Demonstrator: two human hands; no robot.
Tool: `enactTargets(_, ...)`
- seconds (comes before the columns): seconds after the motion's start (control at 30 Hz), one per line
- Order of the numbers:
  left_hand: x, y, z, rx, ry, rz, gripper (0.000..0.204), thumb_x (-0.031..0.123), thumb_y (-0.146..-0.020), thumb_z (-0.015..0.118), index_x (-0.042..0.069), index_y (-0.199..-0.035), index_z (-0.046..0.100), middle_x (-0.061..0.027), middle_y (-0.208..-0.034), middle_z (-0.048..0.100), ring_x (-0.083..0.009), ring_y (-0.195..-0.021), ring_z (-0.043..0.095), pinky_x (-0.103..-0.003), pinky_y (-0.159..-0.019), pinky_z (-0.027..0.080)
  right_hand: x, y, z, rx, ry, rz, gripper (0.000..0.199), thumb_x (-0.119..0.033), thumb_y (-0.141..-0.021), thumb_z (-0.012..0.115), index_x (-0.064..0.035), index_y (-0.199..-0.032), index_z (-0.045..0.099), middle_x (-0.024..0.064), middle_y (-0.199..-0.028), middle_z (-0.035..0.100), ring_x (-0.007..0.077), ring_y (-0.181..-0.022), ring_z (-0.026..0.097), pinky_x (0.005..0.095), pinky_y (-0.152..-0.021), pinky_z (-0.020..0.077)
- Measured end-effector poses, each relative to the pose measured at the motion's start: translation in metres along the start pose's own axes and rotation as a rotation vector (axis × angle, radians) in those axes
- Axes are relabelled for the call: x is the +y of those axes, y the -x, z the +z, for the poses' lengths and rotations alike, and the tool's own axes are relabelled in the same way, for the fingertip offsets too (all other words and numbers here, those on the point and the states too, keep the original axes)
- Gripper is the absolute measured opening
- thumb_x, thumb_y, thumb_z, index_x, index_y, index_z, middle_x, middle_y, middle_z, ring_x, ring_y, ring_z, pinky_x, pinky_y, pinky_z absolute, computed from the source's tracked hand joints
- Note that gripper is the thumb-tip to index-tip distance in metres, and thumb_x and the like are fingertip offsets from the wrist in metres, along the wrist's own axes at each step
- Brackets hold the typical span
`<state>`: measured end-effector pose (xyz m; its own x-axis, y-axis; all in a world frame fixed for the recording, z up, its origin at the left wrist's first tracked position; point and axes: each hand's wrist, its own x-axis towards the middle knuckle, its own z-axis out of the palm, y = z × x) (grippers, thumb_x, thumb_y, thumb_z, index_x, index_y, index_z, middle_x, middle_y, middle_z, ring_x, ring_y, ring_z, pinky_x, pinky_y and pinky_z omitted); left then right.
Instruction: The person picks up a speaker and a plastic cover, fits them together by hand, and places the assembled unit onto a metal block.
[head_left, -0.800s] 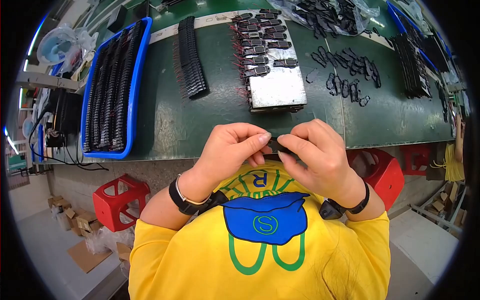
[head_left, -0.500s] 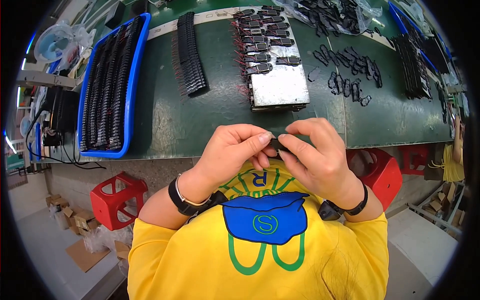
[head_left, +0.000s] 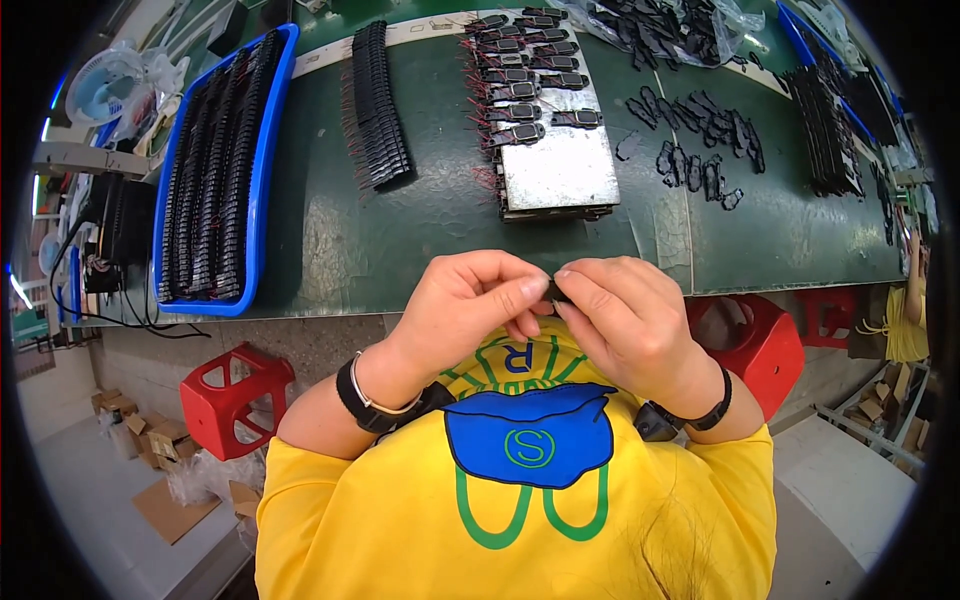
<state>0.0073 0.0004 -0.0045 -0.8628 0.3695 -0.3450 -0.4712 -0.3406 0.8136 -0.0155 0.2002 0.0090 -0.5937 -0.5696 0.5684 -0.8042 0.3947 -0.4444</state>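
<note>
Close to my body, just off the table's near edge, my left hand and my right hand meet fingertip to fingertip. Both pinch one small black part, mostly hidden by the fingers. Beyond them stands a metal block with rows of black modules with red wires on its top. To the right of the block lie loose black gasket-like pieces. Left of it is a long row of stacked black parts with red wires.
A blue tray packed with rows of black parts is on the left of the green table. A plastic bag of black pieces lies at the back. Red stools stand below the near edge. Another person's arm shows far right.
My right hand's fingers have closed in, now pressed together around the black part. The left hand stays nearly in place, still pinching it.
</note>
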Motion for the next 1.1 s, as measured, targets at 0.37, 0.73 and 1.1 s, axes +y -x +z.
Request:
enactTargets(0.37, -0.003, 0.012, 0.001, 0.047, -0.516, 0.498, 0.012, -0.004, -0.084, 0.062, -0.006, -0.096, 0.062, -0.009, -0.085, 0.064, -0.0124, -0.072, 0.065, -0.021, -0.063, 0.052, 0.001, 0.003, -0.007, 0.016, -0.385, 0.312, 0.03, -0.002, -0.07, 0.073, 0.0022, -0.098, 0.063, 0.0147, -0.088, 0.064, 0.0248, -0.071, 0.063, 0.0311, -0.061, 0.0499)
enactTargets(0.73, 0.001, 0.013, -0.002, 0.056, -0.811, 0.77, 0.014, -0.002, -0.08, 0.068, -0.002, -0.093, 0.063, -0.0117, -0.084, 0.065, -0.0163, -0.07, 0.065, -0.023, -0.063, 0.051, 0.011, 0.009, 0.007, 0.084, -0.475, 0.124, 0.025, -0.003, -0.071, 0.074, 0.0012, -0.093, 0.064, 0.012, -0.076, 0.064, 0.0247, -0.062, 0.062, 0.0304, -0.055, 0.0486)
enactTargets(1.1, -0.006, 0.01, -0.007, 0.064, -0.79, 0.806, 0.018, 0.003, -0.075, 0.073, 0.001, -0.091, 0.066, -0.0096, -0.078, 0.067, -0.0182, -0.065, 0.064, -0.025, -0.057, 0.049, 0.009, 0.01, 0.009, 0.122, -0.448, 0.045, 0.023, -0.003, -0.071, 0.074, 0.0002, -0.091, 0.064, 0.0128, -0.077, 0.065, 0.0258, -0.062, 0.062, 0.0307, -0.054, 0.0486)
